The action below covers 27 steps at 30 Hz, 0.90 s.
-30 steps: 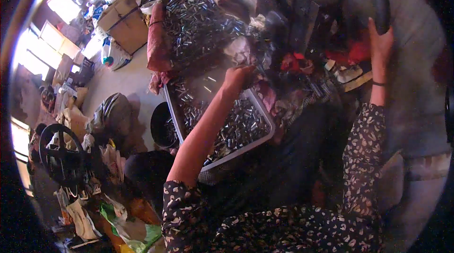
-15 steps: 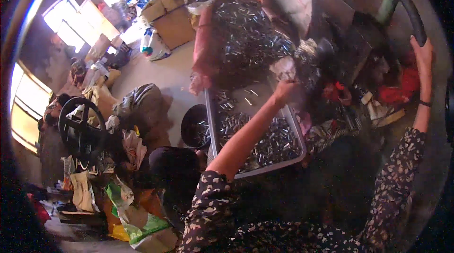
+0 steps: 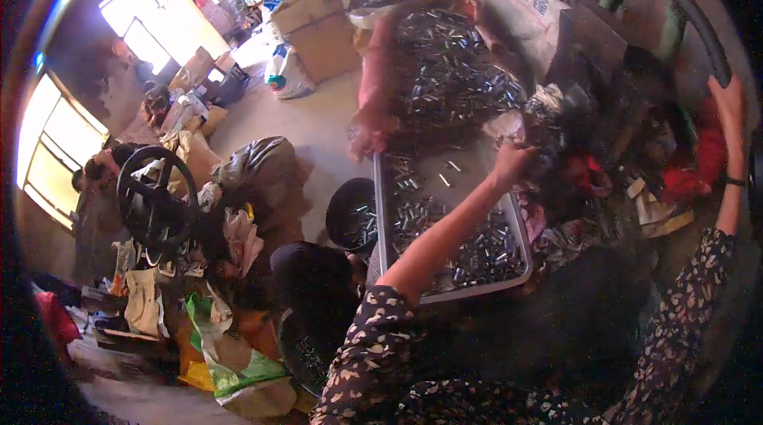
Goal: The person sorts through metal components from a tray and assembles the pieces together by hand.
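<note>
My right hand (image 3: 725,95) is at the far right, its fingers wrapped round the lower end of a thick dark curved bar (image 3: 690,5), like part of a wheel rim. Stretched over the right side of a grey tray (image 3: 526,249), my left hand (image 3: 515,163) is closed, with a pale crumpled piece (image 3: 505,125) at its fingers, too blurred to name. Short shiny metal tubes (image 3: 485,246) lie loose in the tray. Beyond it, many more tubes (image 3: 453,67) are spread on a dark surface with a reddish edge (image 3: 373,83). Dark machinery (image 3: 628,107) stands between my hands.
A black bowl (image 3: 347,214) with tubes sits left of the tray. Farther left are a black spoked wheel (image 3: 157,195), a grey sack (image 3: 254,161) and a green-white bag (image 3: 238,369). Cardboard boxes (image 3: 322,36) and a white sack (image 3: 520,8) stand at the back.
The whole view has shifted, so the scene sits farther right and slightly lower. My right hand stays on the curved bar, and my left hand stays over the tray's right side.
</note>
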Available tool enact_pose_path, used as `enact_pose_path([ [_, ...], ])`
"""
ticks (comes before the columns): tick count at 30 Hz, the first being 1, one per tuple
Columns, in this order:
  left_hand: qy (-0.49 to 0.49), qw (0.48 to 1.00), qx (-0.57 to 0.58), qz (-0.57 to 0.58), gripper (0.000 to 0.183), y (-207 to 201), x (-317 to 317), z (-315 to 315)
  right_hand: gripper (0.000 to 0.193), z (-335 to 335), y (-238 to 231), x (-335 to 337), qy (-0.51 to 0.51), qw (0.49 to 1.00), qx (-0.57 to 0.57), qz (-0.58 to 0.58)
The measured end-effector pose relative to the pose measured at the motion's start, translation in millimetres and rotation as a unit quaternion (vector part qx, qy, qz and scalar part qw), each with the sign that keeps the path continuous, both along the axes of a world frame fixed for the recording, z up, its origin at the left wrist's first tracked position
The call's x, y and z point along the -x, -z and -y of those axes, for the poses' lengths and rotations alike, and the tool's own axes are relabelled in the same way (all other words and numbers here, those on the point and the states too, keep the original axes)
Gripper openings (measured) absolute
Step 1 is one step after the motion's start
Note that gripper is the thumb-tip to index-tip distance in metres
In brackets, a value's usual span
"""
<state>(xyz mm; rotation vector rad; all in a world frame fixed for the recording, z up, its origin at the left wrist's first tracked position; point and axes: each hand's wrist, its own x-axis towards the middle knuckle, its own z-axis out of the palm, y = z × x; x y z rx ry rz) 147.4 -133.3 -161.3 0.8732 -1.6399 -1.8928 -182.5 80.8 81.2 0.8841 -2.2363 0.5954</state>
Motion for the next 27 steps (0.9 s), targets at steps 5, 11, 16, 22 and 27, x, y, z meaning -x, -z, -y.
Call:
enact_pose_path([
  [5,-0.049,0.996,-0.076,0.016,0.032,1.7,11.9,-14.0,0.046,63.0,0.8,-36.4,-0.089,0.995,0.049,0.015],
  [11,-0.08,0.983,-0.145,-0.077,0.021,14.7,11.4,-23.2,0.044,100.1,-19.6,-75.1,-0.143,0.986,0.089,0.022],
  [16,-0.026,0.999,0.018,0.023,0.026,32.3,8.1,-8.0,0.044,28.3,-26.0,-54.3,-0.056,0.998,0.038,0.01],
  [22,0.022,0.998,-0.051,-0.019,0.024,-6.5,10.6,-26.4,0.044,-25.0,-38.6,-49.2,0.055,0.997,-0.009,0.062],
  [27,0.039,0.997,-0.068,0.015,0.028,4.5,16.5,-19.1,0.047,-29.9,-19.8,-69.0,0.043,0.998,0.044,0.013],
])
